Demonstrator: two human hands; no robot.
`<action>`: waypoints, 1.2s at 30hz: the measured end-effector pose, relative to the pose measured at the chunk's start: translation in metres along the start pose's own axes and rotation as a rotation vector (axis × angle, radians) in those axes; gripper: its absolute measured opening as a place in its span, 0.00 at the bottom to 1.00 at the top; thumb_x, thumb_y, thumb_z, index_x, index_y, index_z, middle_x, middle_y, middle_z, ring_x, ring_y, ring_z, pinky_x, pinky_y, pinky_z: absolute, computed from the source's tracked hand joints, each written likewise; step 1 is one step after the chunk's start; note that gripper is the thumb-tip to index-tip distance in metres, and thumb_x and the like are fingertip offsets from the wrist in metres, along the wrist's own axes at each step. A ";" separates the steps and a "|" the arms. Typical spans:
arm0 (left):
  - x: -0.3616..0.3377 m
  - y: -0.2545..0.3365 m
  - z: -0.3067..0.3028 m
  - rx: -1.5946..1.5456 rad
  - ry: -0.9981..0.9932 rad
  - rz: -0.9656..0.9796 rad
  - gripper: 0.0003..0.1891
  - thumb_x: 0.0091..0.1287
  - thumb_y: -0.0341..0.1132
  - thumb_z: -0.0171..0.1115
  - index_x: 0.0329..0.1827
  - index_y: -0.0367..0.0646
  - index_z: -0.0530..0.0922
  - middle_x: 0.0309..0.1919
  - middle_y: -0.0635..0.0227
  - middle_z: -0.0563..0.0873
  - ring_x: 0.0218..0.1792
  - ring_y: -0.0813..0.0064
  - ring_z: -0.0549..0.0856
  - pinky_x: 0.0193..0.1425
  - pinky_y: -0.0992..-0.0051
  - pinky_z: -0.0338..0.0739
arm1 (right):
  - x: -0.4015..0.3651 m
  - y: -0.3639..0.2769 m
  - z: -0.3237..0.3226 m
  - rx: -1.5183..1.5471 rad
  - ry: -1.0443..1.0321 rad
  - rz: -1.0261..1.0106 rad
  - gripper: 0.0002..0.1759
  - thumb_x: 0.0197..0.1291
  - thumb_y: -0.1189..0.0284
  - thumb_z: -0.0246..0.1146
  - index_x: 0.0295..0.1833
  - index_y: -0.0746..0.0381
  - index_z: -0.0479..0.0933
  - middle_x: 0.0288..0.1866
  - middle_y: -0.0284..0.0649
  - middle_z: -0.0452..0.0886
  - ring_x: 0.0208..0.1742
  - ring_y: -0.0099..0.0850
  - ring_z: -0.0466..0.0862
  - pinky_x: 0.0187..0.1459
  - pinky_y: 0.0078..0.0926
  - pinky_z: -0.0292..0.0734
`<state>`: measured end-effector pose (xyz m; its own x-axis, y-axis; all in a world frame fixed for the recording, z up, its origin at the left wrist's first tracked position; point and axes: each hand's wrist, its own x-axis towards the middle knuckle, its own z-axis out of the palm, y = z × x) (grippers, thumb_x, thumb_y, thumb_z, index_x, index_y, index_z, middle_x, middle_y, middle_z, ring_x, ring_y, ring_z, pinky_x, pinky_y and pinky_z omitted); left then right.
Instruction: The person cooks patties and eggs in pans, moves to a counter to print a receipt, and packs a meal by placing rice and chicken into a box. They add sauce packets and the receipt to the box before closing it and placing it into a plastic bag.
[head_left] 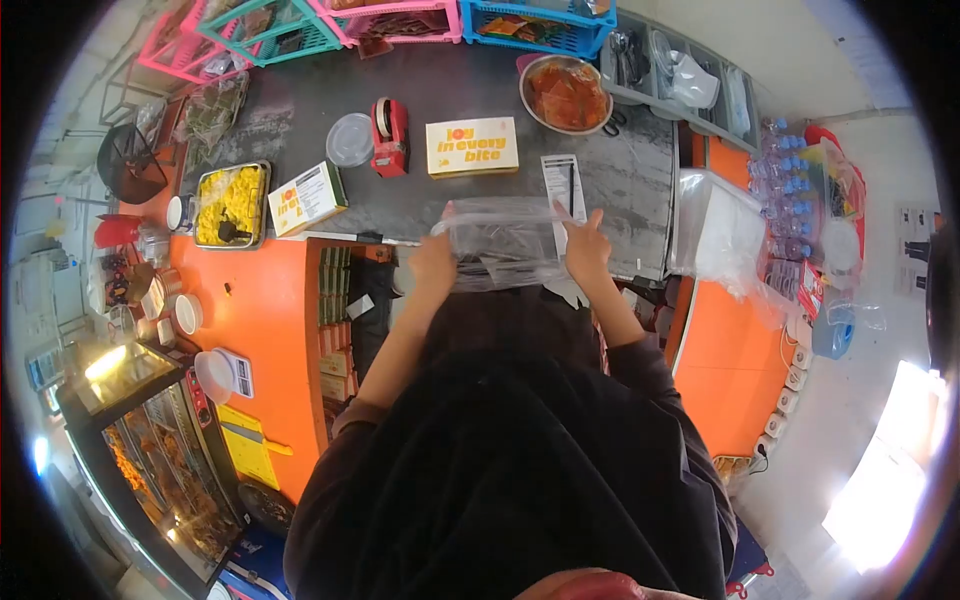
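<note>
A clear plastic bag is stretched between my two hands at the near edge of the dark table. My left hand is closed on the bag's left side. My right hand has hold of its right side, with a couple of fingers pointing up and apart. Just beyond the bag is a yellow and white printed box. Beside my right hand lie a paper slip and a dark pen-like stick, partly behind the bag.
A red tape dispenser, a round clear lid and a second printed box are on the table. A tray of yellow food sits left. A metal bowl of reddish food and scissors are at the back right.
</note>
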<state>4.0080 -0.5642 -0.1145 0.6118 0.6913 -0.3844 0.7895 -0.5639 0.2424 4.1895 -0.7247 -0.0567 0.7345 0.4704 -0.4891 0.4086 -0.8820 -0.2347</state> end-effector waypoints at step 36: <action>0.123 -0.060 -0.012 -0.396 -0.011 0.630 0.42 0.50 0.20 0.59 0.74 0.42 0.57 0.59 0.37 0.71 0.53 0.38 0.77 0.55 0.54 0.76 | 0.071 -0.114 0.091 -0.307 0.084 -0.530 0.62 0.29 0.62 0.78 0.76 0.36 0.53 0.76 0.51 0.53 0.76 0.49 0.54 0.61 0.82 0.50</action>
<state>4.0371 -0.4400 -0.1661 0.9555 0.2851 -0.0755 0.2496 -0.6455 0.7218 4.1461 -0.5932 -0.1412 0.4241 0.8541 -0.3011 0.8579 -0.4854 -0.1686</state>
